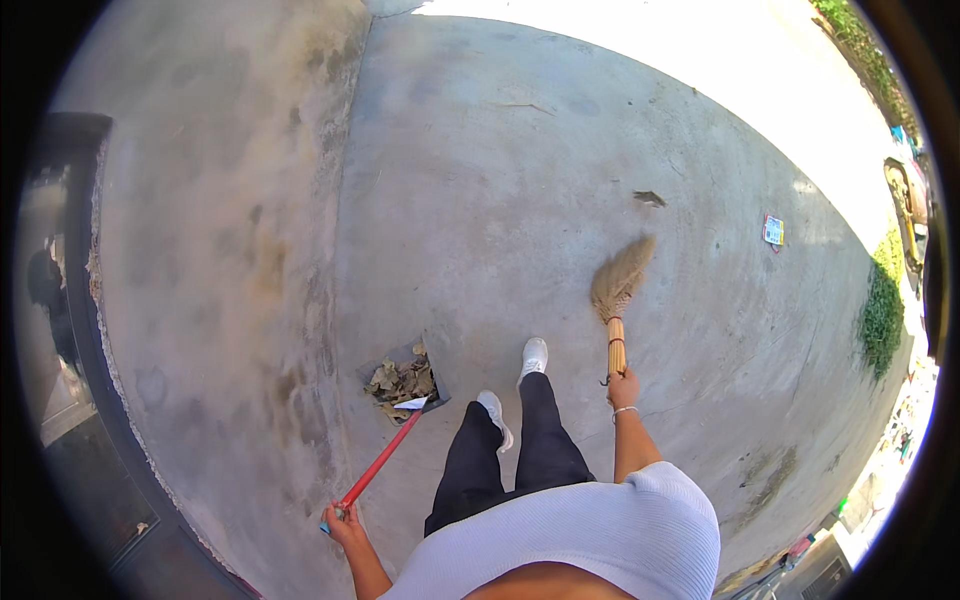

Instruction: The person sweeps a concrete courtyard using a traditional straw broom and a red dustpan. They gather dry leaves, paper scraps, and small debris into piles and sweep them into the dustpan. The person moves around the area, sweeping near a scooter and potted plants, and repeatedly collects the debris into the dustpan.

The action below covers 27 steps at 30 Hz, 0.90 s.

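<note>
Two hands were both occupied, each with fingers wrapped around a tool. The left hand (pixel 343 520) gripped the top of a red handle (pixel 382 461), close to its light blue tip (pixel 325 527), and that handle ran down to a dark dustpan (pixel 441 398) to the left of the white shoes (pixel 535 357). Whether the dustpan rested flat on the concrete floor (pixel 500 200) or hung slightly above it was impossible to tell. The right hand (pixel 623 387) was closed around the bundled stalks of a short broom (pixel 617 340), whose tan bristles pointed forward, away from the body.

Judging by how things lay, the sweeping was well along but unfinished. A heap of dry leaves (pixel 398 380) already filled much of the dustpan, with a white scrap (pixel 411 404) lying on top near the handle. Outside it, two larger pieces remained: a flat brown bit (pixel 650 199), probably a leaf, just beyond the bristles, and a small colourful packet (pixel 773 230) farther to the right, well apart from the broom. Only a few tiny specks showed elsewhere.

The packet carried blue, white, yellow and red printing, too small to read. No lettering could be made out on the broom or the dustpan.
</note>
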Motion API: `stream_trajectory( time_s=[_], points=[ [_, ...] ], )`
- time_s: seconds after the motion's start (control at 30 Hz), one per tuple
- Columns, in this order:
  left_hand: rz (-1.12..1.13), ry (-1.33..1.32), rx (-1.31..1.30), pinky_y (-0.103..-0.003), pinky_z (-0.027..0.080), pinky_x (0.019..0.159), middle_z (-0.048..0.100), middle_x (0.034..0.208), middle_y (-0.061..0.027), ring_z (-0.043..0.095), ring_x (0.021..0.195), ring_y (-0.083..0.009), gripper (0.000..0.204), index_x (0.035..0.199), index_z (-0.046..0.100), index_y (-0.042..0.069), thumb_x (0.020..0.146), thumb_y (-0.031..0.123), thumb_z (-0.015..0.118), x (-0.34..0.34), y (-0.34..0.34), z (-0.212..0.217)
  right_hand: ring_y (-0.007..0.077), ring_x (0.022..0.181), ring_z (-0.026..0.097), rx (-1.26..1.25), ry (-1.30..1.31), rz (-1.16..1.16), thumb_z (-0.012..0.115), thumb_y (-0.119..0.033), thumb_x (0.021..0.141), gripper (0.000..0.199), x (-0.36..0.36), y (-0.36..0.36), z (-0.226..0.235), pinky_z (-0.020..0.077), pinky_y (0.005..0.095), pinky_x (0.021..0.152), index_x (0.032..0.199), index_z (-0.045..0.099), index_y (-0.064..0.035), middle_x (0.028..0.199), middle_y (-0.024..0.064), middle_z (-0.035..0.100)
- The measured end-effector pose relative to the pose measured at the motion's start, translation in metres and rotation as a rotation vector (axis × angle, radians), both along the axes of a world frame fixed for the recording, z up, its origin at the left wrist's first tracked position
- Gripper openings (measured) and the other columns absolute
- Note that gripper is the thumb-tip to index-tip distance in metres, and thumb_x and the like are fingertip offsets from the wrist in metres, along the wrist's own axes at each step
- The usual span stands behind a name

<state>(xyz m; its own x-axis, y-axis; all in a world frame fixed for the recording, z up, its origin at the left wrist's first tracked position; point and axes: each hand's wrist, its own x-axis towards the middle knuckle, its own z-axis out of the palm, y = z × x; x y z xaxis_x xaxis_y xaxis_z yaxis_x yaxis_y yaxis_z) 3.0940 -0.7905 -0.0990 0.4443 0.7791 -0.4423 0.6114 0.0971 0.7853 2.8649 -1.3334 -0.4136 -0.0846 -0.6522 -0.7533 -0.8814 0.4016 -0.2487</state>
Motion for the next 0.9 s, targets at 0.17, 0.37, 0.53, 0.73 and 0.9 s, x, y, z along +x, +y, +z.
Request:
stream_trajectory(
  time_s=[0.17, 0.37, 0.53, 0.73, 0.9],
  points=[
    [-0.043, -0.018, 0.045, -0.037, 0.049, 0.071, 0.056, 0.090, -0.0053, 0.056, 0.077, -0.0186, 0.023, 0.098, 0.051, 0.008, 0.079, 0.019, 0.058, 0.077, -0.108, -0.009, 0.0225, 0.041, 0.055, -0.030, 0.063, -0.113, 0.056, -0.015, 0.074, 0.027, -0.002, -0.080, 0.014, 0.0468, 0.0350, 0.043, 0.096, 0.060, 0.0009, 0.058, 0.0143, 0.058],
    [-0.085, 0.039, 0.035, -0.038, 0.048, 0.071, 0.056, 0.090, -0.0060, 0.056, 0.076, -0.0190, 0.022, 0.097, 0.051, 0.008, 0.079, 0.018, 0.058, 0.152, -0.196, -0.045, 0.0380, 0.070, 0.061, -0.026, -0.428, 0.483, 0.058, -0.023, 0.077, 0.038, 0.200, -0.108, 0.010, 0.0487, 0.0442, 0.063, 0.111, 0.055, -0.0059, 0.076, 0.0221, 0.062],
    [-0.157, 0.076, 0.007, -0.037, 0.048, 0.070, 0.056, 0.088, -0.0062, 0.056, 0.077, -0.0188, 0.020, 0.096, 0.052, 0.009, 0.079, 0.017, 0.058, 0.223, -0.188, -0.070, 0.0338, 0.077, 0.061, 0.153, -0.518, 0.896, 0.052, -0.019, 0.077, 0.023, 0.439, -0.082, -0.037, 0.0493, 0.0435, 0.067, 0.096, 0.061, -0.0102, 0.082, 0.0159, 0.064],
    [-0.192, 0.037, -0.026, -0.036, 0.051, 0.069, 0.057, 0.090, -0.0069, 0.055, 0.076, -0.0181, 0.018, 0.095, 0.047, 0.011, 0.080, 0.012, 0.057, 0.293, -0.185, -0.048, 0.0327, 0.079, 0.061, 0.093, -0.337, 0.774, 0.054, -0.023, 0.073, 0.030, 0.502, -0.100, -0.082, 0.0493, 0.0422, 0.071, 0.099, 0.064, -0.0130, 0.085, 0.0150, 0.064],
    [-0.214, -0.022, -0.032, -0.034, 0.051, 0.071, 0.056, 0.088, -0.0075, 0.055, 0.076, -0.0175, 0.018, 0.093, 0.045, 0.009, 0.080, 0.011, 0.058, 0.322, -0.232, -0.062, 0.0271, 0.055, 0.060, -0.143, -0.174, 0.162, 0.053, -0.025, 0.073, 0.035, 0.334, -0.202, -0.096, 0.0484, 0.0374, 0.053, 0.102, 0.063, -0.0072, 0.067, 0.0151, 0.061]
  ],
)
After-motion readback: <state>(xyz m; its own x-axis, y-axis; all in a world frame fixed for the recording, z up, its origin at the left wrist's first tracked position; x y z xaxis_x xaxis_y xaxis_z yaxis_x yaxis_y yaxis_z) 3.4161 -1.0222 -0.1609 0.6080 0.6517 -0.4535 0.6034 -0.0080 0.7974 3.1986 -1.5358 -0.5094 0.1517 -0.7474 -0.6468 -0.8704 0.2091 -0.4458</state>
